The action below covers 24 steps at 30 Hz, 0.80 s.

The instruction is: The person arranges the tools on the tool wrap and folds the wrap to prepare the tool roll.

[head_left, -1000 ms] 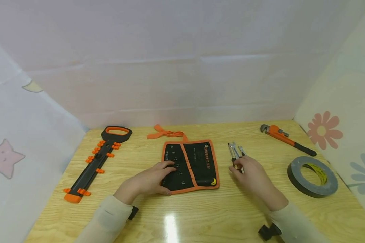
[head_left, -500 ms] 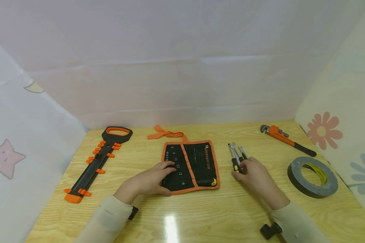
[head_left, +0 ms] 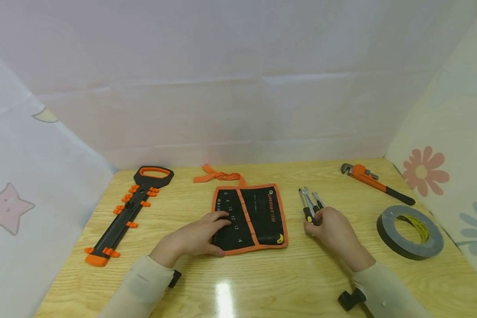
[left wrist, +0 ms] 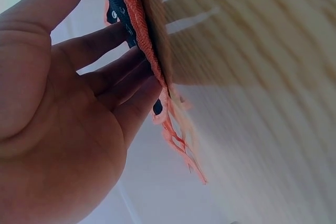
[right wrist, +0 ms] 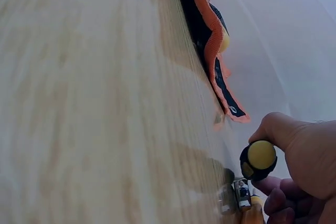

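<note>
My left hand [head_left: 194,234] lies on the left part of a black tool pouch [head_left: 262,212] with orange trim and printed size numbers, its fingers spread over the fabric. In the left wrist view its fingertips touch the pouch's orange edge [left wrist: 139,24]. A yellow-ended black handle [head_left: 279,239] shows in the pouch's lower right corner. To the right of the pouch, my right hand [head_left: 334,229] pinches a screwdriver [head_left: 309,215] by its black handle. The right wrist view shows its yellow butt end [right wrist: 261,155] beside the thumb. Small wrenches [head_left: 315,203] lie right beside it, partly hidden by the hand.
A black-and-orange rack [head_left: 117,225] with clips lies at left. An orange pipe wrench [head_left: 367,177] lies at back right, with a grey tape roll [head_left: 387,234] before it. Orange ties [head_left: 222,175] trail behind the pouch. Cloth-covered walls [head_left: 238,110] border the table.
My right hand has shifted slightly right and toward me, and more of the screwdriver's handle with its yellow mark shows. The left hand and the pouch have stayed in place.
</note>
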{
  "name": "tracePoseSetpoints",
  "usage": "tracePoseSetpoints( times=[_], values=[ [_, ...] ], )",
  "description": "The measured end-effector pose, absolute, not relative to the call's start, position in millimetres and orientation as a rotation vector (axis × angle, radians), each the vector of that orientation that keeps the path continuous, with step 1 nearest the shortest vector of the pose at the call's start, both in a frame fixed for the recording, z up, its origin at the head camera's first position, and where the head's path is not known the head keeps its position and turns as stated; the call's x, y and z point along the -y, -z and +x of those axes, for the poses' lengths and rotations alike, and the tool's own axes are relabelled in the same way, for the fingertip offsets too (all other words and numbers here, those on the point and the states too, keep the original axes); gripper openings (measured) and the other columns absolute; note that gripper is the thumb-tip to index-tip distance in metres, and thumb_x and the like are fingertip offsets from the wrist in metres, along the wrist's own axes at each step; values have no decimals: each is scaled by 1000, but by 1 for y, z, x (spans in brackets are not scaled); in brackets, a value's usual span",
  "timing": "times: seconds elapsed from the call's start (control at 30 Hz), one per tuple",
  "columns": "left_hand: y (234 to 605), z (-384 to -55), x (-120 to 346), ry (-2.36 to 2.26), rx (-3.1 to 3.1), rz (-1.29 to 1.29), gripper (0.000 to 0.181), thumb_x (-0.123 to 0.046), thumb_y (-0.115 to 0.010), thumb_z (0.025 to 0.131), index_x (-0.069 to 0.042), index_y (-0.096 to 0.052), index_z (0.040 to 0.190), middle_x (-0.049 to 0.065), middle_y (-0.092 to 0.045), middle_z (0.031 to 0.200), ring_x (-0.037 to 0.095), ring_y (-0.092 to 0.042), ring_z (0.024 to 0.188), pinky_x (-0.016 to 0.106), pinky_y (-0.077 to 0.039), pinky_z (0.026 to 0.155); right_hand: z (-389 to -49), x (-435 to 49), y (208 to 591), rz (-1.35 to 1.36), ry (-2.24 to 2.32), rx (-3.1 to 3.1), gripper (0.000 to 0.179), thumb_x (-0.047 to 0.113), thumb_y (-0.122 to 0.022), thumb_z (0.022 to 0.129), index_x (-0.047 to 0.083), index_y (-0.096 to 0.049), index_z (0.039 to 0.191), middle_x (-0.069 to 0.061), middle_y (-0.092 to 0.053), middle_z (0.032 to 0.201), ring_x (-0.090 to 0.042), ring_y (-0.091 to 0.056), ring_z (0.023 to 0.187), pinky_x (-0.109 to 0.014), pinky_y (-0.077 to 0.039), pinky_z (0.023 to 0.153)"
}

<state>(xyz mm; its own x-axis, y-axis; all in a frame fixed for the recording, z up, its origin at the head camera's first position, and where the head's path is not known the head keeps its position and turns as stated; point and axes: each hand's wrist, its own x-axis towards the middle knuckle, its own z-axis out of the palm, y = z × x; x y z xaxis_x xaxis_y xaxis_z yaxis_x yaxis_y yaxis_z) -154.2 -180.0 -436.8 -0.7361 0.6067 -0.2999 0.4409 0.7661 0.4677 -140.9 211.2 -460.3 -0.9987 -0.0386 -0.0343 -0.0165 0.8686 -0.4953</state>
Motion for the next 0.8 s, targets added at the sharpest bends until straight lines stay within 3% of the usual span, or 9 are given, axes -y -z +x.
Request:
tracePoseSetpoints(
  times=[0.37,0.8],
  values=[
    [435,-154,179,-511,-2521,778,85,-39,-87,93,-11,-49,163,10,-31,177,35,-31,164,55,-41,126,-138,-217,445,27,958,-2955,34,30,-77,96,-3,-74,102,-9,-75,85,-16,-63,70,-31,-52,63],
    [435,-154,180,-493,-2560,790,85,-39,-87,93,-10,-48,163,13,-27,178,37,-28,165,56,-37,129,-137,-219,438,-89,1083,-2926,33,27,-77,101,-2,-78,116,-10,-78,97,-16,-65,81,-25,-51,64]
  ],
)
